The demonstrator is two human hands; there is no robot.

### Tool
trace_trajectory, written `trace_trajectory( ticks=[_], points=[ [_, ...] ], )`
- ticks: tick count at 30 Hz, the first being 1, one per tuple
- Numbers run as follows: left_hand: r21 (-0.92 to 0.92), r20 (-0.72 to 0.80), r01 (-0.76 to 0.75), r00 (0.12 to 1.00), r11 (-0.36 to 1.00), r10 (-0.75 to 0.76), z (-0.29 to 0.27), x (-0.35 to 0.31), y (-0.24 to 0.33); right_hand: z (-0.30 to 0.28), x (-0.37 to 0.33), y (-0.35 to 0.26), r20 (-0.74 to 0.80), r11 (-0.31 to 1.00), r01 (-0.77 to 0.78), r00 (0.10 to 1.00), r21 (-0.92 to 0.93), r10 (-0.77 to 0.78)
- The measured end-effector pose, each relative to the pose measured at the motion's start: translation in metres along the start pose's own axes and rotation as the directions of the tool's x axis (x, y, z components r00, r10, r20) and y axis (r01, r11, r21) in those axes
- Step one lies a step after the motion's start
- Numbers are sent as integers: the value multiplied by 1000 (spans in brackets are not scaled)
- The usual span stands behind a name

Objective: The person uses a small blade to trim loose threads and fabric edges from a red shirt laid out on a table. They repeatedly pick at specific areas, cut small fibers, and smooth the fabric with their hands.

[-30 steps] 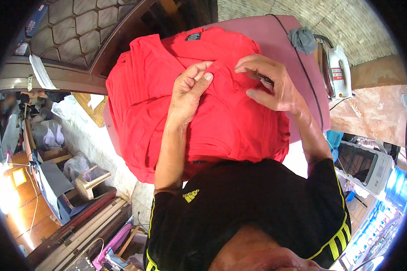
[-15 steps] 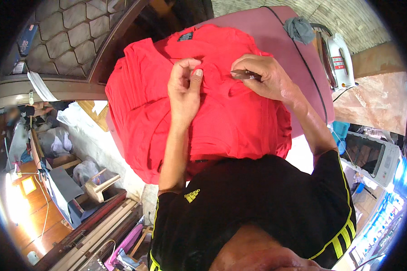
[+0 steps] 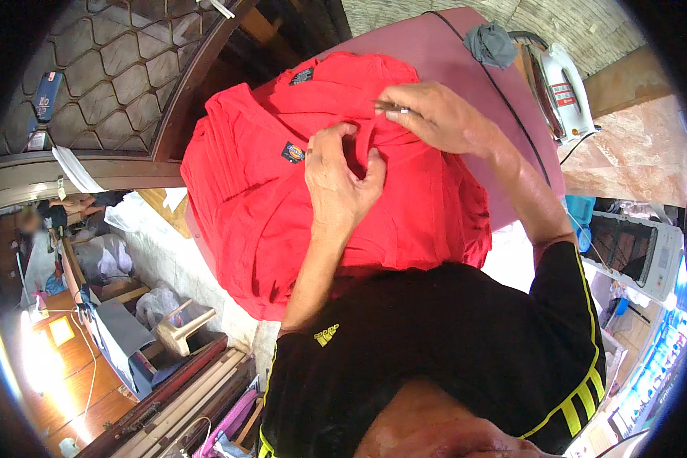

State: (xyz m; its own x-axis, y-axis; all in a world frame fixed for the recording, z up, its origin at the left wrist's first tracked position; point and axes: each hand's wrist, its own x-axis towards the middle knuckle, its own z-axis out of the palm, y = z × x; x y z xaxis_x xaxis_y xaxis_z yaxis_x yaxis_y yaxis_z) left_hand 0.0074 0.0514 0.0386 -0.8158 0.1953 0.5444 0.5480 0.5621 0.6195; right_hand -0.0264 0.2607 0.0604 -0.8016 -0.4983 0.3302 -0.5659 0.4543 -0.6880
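A red garment [image 3: 427, 214] lies bunched over a padded pink board [image 3: 450, 46], close to my body. One dark label [image 3: 301, 76] shows at its far edge and a small dark patch [image 3: 292, 153] near the middle. My left hand [image 3: 343, 179] rests on the cloth, fingers bent and thumb apart from them, with a shadowed fold in the gap. Just beyond it on the right, my right hand [image 3: 439, 118] is closed around small brown snips [image 3: 389, 108], whose tips point left over the garment. Their handles are mostly hidden in my palm.
A white iron [image 3: 569, 91] stands at the board's right end, near a crumpled grey cloth [image 3: 490, 46]. A black cord [image 3: 504, 88] crosses the board. At left are a metal lattice door [image 3: 103, 61], a wooden stool [image 3: 183, 328] and long wooden strips [image 3: 183, 401].
My left hand has moved right and its thumb has spread from the fingers. My right hand with the snips has shifted away from me and slightly left. The dark patch has come into sight.
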Motion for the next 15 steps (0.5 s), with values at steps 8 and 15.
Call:
trace_trajectory(
  ticks=[8,15],
  points=[
    [-585,477,590,805,557,-353,-20,23,-10,-13,26,12,33,974,-47,999,222,41],
    [-694,530,636,769,338,-359,-22,25,-15,5,17,11,-212,989,-5,977,150,37]
  ],
)
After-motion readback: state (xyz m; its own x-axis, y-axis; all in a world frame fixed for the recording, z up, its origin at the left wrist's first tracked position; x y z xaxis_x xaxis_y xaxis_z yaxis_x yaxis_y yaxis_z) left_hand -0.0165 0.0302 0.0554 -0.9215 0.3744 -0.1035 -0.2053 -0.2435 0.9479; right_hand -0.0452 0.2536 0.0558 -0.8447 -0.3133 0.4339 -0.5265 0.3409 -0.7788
